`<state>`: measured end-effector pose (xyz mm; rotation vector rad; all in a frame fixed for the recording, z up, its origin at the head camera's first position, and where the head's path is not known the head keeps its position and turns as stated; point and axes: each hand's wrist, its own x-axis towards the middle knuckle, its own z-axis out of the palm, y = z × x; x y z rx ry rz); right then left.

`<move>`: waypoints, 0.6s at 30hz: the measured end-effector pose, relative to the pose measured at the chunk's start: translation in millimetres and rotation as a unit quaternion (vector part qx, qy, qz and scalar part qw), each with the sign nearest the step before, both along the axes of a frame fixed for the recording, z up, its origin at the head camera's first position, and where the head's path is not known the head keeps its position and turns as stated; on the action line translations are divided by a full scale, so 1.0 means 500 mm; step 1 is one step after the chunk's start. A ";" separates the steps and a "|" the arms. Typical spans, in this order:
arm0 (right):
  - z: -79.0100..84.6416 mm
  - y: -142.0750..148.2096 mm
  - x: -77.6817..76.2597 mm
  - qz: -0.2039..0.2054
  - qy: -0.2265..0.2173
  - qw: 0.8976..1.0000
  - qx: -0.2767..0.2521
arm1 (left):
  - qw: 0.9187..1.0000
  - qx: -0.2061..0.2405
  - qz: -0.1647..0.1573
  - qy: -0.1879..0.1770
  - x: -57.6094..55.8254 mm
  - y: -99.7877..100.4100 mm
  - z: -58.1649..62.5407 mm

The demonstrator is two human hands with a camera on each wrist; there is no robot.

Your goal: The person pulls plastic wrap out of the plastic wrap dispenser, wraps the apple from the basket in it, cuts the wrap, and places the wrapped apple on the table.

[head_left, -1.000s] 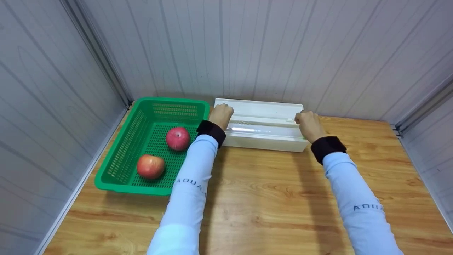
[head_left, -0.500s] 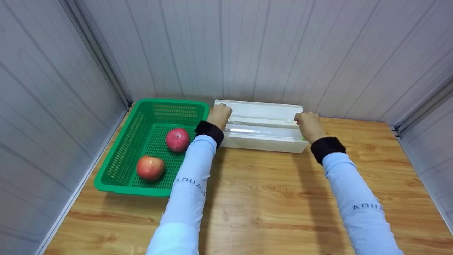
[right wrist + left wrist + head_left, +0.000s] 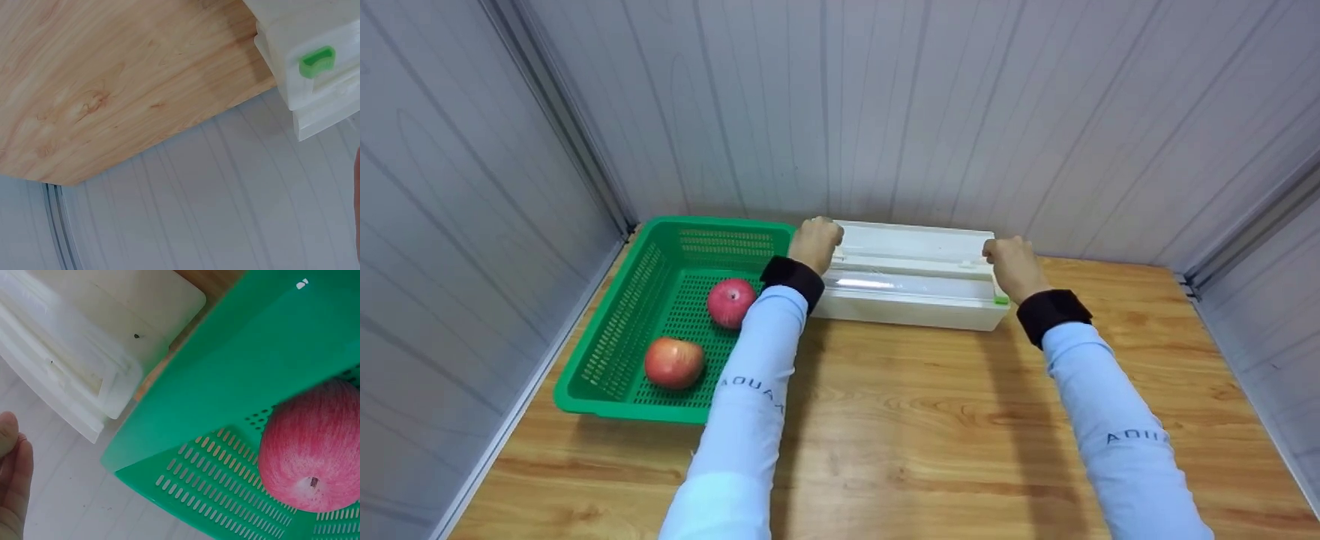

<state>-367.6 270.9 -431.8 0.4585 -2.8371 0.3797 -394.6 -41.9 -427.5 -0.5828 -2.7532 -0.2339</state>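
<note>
While the left hand (image 3: pixel 814 244) and right hand (image 3: pixel 1017 268) are seemingly pinching clear plastic film (image 3: pixel 911 285), likely light, clingy and best held by its corners, its long white plastic box (image 3: pixel 915 313) is sitting near the brown wooden worktop's (image 3: pixel 915 435) back edge.

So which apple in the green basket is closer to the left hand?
The pinkish-red apple. The orange-red apple lies farther from the left hand, nearer the front rim of the green basket.

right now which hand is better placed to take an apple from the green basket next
Left, I'd judge: the left hand is beside the green basket and nearer the pink apple and the orange-red apple; the right hand is at the far end of the white box.
</note>
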 end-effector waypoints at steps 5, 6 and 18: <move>0.013 -0.004 -0.006 0.002 0.018 1.000 -0.002 | 0.999 0.033 0.012 -0.019 -0.001 -0.008 0.016; 0.016 -0.004 -0.007 0.003 0.022 1.000 0.001 | 0.999 0.040 0.015 -0.023 -0.001 -0.010 0.020; 0.060 -0.001 -0.006 -0.017 0.006 1.000 0.022 | 0.996 0.082 0.023 -0.033 -0.004 -0.012 0.058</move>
